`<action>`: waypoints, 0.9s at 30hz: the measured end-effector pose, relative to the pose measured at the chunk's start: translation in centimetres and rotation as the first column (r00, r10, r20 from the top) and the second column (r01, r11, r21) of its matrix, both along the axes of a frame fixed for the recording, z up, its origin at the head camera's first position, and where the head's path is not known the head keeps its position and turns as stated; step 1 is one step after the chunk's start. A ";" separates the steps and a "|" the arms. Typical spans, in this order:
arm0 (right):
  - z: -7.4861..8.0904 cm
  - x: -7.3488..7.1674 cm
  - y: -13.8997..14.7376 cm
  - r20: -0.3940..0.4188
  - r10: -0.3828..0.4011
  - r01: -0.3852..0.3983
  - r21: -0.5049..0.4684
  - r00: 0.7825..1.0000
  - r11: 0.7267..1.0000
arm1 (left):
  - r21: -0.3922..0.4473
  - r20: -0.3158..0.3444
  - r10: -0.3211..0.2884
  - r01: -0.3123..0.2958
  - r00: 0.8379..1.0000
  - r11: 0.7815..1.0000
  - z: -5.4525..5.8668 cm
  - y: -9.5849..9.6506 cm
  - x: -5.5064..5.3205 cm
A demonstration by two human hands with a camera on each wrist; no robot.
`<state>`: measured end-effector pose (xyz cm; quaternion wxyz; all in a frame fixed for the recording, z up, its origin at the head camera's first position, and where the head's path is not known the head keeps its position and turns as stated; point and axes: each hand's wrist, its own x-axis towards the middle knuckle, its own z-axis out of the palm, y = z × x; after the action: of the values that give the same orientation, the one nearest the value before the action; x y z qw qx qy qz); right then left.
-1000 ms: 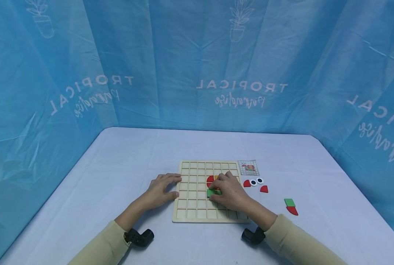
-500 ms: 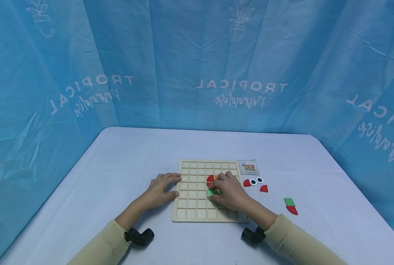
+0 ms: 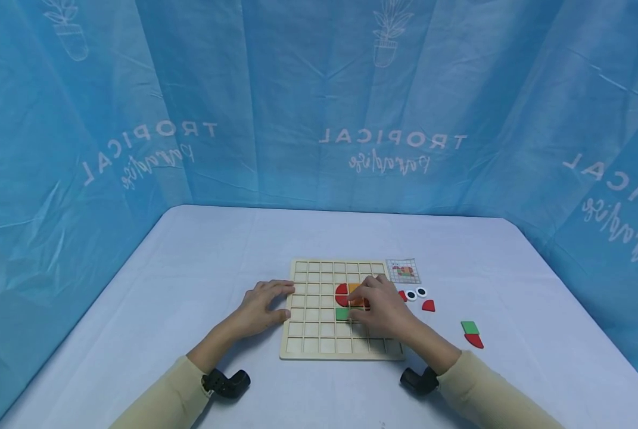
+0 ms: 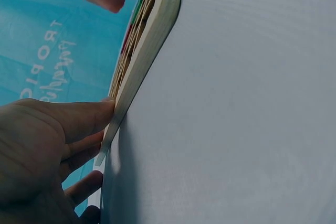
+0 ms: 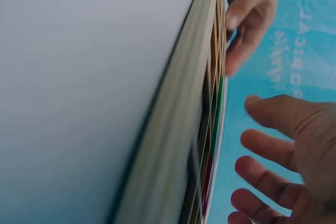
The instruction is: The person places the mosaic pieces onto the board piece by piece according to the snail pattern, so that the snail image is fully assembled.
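A wooden grid board [image 3: 311,330] lies on the table in the head view. My left hand [image 3: 261,308] rests at its left edge, with the thumb touching the rim [image 4: 137,72] in the left wrist view. Over the board's right half is my right hand [image 3: 380,305]. Its loosely bent fingers [image 5: 262,148] hold nothing and stand apart from the board in the right wrist view. Red quarter-round pieces [image 3: 341,289], an orange piece [image 3: 354,287] and a green square [image 3: 342,314] sit in the grid; the hand hides part of the pattern.
A small pattern card [image 3: 402,271] lies beyond the board's upper right corner. Right of the board are two eye discs [image 3: 421,292] and a red quarter-round [image 3: 428,305]. Farther right, a green piece [image 3: 470,328] touches another red piece [image 3: 474,341].
My right hand has drawn slightly to the right, off the green pieces, uncovering more of the orange piece. It now covers part of a loose red piece. The left hand has stayed still.
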<state>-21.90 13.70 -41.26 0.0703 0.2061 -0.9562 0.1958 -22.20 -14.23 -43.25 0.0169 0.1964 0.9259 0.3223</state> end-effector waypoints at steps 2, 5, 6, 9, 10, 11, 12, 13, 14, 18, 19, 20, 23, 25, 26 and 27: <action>0.2 -0.1 1.0 -0.002 -0.034 0.034 -0.013 0.999 0.999 | 0.003 -0.001 0.000 0.000 1.000 1.000 0.0 0.0 0.0; 0.2 -0.2 2.9 -0.008 -0.088 0.087 -0.029 0.996 0.996 | 0.006 -0.003 -0.002 0.002 1.000 1.000 0.1 -0.1 0.1; 0.3 -0.1 3.6 -0.011 -0.106 0.106 -0.030 0.994 0.994 | 0.006 -0.005 -0.004 0.004 1.000 1.000 0.2 -0.1 0.1; 0.2 0.0 5.7 -0.010 -0.161 0.160 -0.017 0.987 0.987 | 0.007 0.002 -0.003 0.003 1.000 1.000 0.2 -0.2 0.1; 0.2 0.1 6.3 -0.006 -0.181 0.181 -0.006 0.983 0.983 | 0.006 0.004 -0.003 0.003 1.000 1.000 0.2 -0.2 0.1; 0.2 0.1 6.9 0.000 -0.199 0.199 0.002 0.980 0.980 | 0.007 0.007 -0.003 0.003 1.000 1.000 0.2 -0.2 0.2; 0.2 0.2 7.5 0.007 -0.218 0.218 0.012 0.976 0.976 | 0.008 0.007 -0.003 0.003 1.000 1.000 0.2 -0.2 0.2; 0.2 0.3 8.0 0.017 -0.236 0.236 0.018 0.971 0.972 | 0.010 0.009 -0.004 0.004 1.000 1.000 0.2 -0.2 0.1; 0.2 0.3 8.5 0.027 -0.253 0.252 0.026 0.967 0.967 | 0.010 0.005 -0.006 0.006 1.000 1.000 0.2 -0.2 0.1; 0.1 0.6 10.4 0.055 -0.309 0.306 0.053 0.950 0.951 | 0.009 -0.007 -0.009 0.009 1.000 1.000 0.2 -0.2 0.1; 0.1 0.6 10.8 0.057 -0.319 0.315 0.061 0.946 0.947 | 0.005 -0.013 -0.012 0.012 1.000 1.000 0.2 -0.2 0.2; 0.0 0.7 11.1 0.058 -0.326 0.322 0.068 0.944 0.944 | 0.005 -0.014 -0.011 0.011 1.000 1.000 0.2 -0.2 0.2; -0.3 0.9 12.0 0.053 -0.339 0.334 0.084 0.939 0.939 | 0.007 -0.010 -0.009 0.009 1.000 1.000 0.2 -0.2 0.2; -0.5 1.0 12.5 0.053 -0.345 0.340 0.087 0.937 0.936 | 0.008 -0.012 -0.010 0.010 1.000 1.000 0.2 -0.1 0.2; -0.6 1.1 12.7 0.054 -0.348 0.343 0.087 0.936 0.935 | 0.011 -0.007 -0.008 0.008 1.000 1.000 0.2 -0.1 0.2; -0.7 1.1 12.9 0.055 -0.351 0.345 0.089 0.935 0.934 | 0.013 -0.006 -0.008 0.009 1.000 1.000 0.2 -0.1 0.2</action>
<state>-20.82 26.61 -41.91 0.0620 0.0292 -0.9863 0.1500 -21.99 -14.33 -43.01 0.0143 0.2014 0.9230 0.3276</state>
